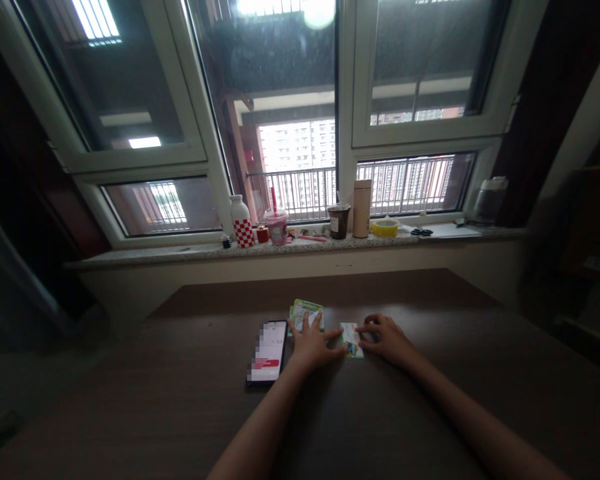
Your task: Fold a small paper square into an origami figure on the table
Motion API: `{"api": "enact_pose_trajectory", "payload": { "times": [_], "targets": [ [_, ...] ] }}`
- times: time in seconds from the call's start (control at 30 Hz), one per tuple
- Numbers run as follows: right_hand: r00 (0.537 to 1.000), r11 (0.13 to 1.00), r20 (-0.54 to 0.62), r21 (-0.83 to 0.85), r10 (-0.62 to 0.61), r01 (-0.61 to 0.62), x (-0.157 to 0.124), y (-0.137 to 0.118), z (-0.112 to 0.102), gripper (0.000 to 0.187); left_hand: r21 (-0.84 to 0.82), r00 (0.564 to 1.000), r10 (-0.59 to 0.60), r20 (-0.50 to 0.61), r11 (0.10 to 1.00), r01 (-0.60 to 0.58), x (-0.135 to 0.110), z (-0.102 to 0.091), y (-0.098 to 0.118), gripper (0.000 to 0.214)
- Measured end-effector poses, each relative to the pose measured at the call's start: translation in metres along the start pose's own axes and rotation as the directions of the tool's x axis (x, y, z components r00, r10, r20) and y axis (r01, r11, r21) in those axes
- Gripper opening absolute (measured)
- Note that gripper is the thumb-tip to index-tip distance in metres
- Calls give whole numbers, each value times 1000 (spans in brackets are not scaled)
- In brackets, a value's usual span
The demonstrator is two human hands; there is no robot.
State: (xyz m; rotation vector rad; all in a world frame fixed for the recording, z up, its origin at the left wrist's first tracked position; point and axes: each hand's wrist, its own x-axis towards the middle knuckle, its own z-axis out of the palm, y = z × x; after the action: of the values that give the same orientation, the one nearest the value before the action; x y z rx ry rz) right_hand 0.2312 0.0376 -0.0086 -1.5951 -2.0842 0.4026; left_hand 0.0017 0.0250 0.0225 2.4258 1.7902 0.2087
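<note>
My left hand (311,345) lies flat on the dark brown table (180,400), fingers spread, over the near edge of a small pile of green and white cards (307,311). Its thumb reaches right to a single card (351,339) lying flat between my hands. My right hand (386,337) rests with curled fingers on the right edge of that same card. A phone (269,351) with a lit screen lies face up just left of my left hand.
A stone windowsill (190,251) runs behind the table. On it stand a red-checked white bottle (241,222), a pink cup (277,227), a dark cup (339,221), a tall beige flask (361,208), a yellow tape roll (385,228) and scissors (422,232). A kettle (490,198) stands far right.
</note>
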Motion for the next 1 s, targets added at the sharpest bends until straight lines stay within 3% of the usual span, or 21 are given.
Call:
{"api": "enact_pose_trajectory", "payload": {
  "times": [0.47,0.63,0.8,1.0],
  "targets": [
    [988,995,127,51,-93,87,-9,5,-8,68,-25,999,14,-33,1000,-15,-1,3,-1,60],
    [991,993,93,80,-93,86,-10,8,-6,63,-14,998,22,-58,1000,-23,-3,6,0,60],
    [991,988,59,104,-117,111,-11,8,-3,39,-20,994,32,-108,999,-34,-5,8,1,56],
    [990,989,66,83,-126,120,-11,8,-2,31,-23,988,39,-149,999,-43,-5,9,1,52]
  ]
}}
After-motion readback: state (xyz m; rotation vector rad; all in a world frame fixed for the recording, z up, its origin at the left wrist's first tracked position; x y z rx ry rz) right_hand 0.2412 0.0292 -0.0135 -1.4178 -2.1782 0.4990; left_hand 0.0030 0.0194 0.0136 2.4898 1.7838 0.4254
